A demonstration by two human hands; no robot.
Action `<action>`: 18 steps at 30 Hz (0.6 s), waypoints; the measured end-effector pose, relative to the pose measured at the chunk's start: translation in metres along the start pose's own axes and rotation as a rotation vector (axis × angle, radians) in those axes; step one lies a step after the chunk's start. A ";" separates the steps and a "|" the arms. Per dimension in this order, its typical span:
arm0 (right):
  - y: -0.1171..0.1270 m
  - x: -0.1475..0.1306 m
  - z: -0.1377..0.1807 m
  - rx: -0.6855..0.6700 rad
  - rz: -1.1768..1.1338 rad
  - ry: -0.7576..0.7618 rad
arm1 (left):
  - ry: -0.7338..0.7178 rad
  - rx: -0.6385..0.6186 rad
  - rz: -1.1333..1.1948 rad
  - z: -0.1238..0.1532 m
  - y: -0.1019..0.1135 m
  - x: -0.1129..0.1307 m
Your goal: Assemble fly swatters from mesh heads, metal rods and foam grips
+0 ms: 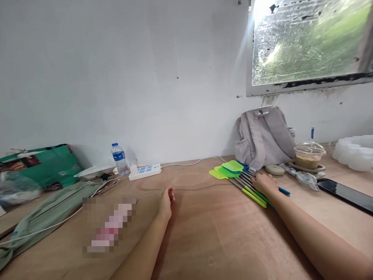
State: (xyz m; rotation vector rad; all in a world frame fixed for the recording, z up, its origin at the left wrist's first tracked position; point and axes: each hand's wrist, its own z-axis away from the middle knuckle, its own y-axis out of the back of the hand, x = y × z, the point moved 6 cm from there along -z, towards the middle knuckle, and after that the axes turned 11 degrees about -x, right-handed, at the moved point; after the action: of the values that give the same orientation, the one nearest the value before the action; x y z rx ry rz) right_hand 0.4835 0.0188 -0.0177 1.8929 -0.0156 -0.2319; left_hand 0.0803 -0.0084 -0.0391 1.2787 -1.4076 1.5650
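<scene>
Several fly swatters (244,181) with yellow-green, green and blue mesh heads lie in a pile on the wooden table, in front of the backpack. Over their metal shafts is my right hand (264,183), its fingers curled down on one swatter; a blue handle end (284,191) sticks out to the right of my wrist. The fingertips are partly hidden behind the back of the hand. My left hand (166,201) rests on its side on the table, left of the swatters, with its fingers loosely curled in and nothing seen in them.
A grey backpack (264,136) leans on the wall. At right are an iced drink cup (309,155), a black phone (348,194) and white plastic cups (354,153). At left are a power strip (145,171), a water bottle (119,159) and a green bag (58,167).
</scene>
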 end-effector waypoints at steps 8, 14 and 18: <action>0.000 0.007 0.001 -0.027 -0.001 -0.035 | 0.023 -0.002 0.013 -0.001 0.003 -0.001; 0.024 -0.033 0.004 0.030 -0.030 0.110 | -0.011 -0.042 -0.052 0.001 -0.004 0.001; 0.047 -0.111 0.049 0.040 -0.343 0.505 | -0.018 -0.324 -0.130 0.015 -0.031 0.005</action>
State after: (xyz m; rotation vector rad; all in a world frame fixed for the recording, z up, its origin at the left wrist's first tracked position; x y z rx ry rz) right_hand 0.3713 -0.0283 0.0281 1.9384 0.6527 0.0217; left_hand 0.1114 -0.0177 -0.0255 1.1635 -1.4867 1.1849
